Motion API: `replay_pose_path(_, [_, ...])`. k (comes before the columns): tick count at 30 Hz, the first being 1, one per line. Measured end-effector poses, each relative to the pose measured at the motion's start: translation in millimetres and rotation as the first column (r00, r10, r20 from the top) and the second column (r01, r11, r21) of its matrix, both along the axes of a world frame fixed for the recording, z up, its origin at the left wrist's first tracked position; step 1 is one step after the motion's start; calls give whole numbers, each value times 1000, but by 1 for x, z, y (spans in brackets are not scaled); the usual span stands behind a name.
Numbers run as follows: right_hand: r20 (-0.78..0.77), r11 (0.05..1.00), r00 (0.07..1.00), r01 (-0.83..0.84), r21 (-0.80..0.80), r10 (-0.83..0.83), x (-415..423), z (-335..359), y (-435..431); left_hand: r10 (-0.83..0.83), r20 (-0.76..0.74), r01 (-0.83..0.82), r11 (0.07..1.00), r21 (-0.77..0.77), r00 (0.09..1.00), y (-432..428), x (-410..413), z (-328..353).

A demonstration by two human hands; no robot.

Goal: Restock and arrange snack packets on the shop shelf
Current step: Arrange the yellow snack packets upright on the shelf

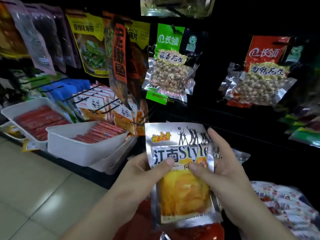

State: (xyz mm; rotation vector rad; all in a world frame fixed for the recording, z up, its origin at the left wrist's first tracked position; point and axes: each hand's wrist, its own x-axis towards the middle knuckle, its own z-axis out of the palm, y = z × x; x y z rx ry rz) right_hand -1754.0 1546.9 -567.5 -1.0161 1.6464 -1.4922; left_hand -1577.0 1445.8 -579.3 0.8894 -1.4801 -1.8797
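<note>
The packet [180, 172], silver foil with yellow slices inside, stands upright between both grips, in front of the shelf and below its hanging rows. The left grip [149, 168] pinches the packet's left edge, thumb on the front and fingers behind. The right grip [225, 170] pinches the right edge the same way, with one finger stretched up along the side. Both are closed firmly on the foil.

The foil looks slick and both holds sit at mid-height. If one grip lets go to reach up, the top may flop forward or the packet may slide out.

A bare peg [141, 120] juts out just above and left of the grips. It is thin, so a poor aim could crease or tear the header. I cannot tell whether the packet has a hang hole.

The orange bag [119, 54] hangs further up, close over that peg, and a rising wrist could brush it and set it swinging or unhook it.

More silver foil [241, 156] shows behind the right grip. If that is spare stock held there, loosening the fingers could drop it onto the pile [285, 205] lying below and right.
</note>
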Motion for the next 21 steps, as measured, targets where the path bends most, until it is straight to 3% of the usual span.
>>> replay_pose_path(6, [-122, 989, 985, 112, -100, -124, -6, -1, -5, 108, 9, -108, 994, -15, 994, -5, -2, -3])
replay_pose_path(11, [-54, 976, 978, 198, -89, -203, -5, -6, -5, 333, -36, -335, 937, -104, 942, 5, -14, 1])
replay_pose_path(16, [-28, 965, 969, 243, -98, -247, -8, -13, -6, 166, 71, -135, 937, -323, 984, 19, -17, 3])
replay_pose_path(21, [-13, 996, 999, 46, -71, -47, -10, -8, 2, 234, 36, -211, 926, -315, 972, 13, -10, 3])
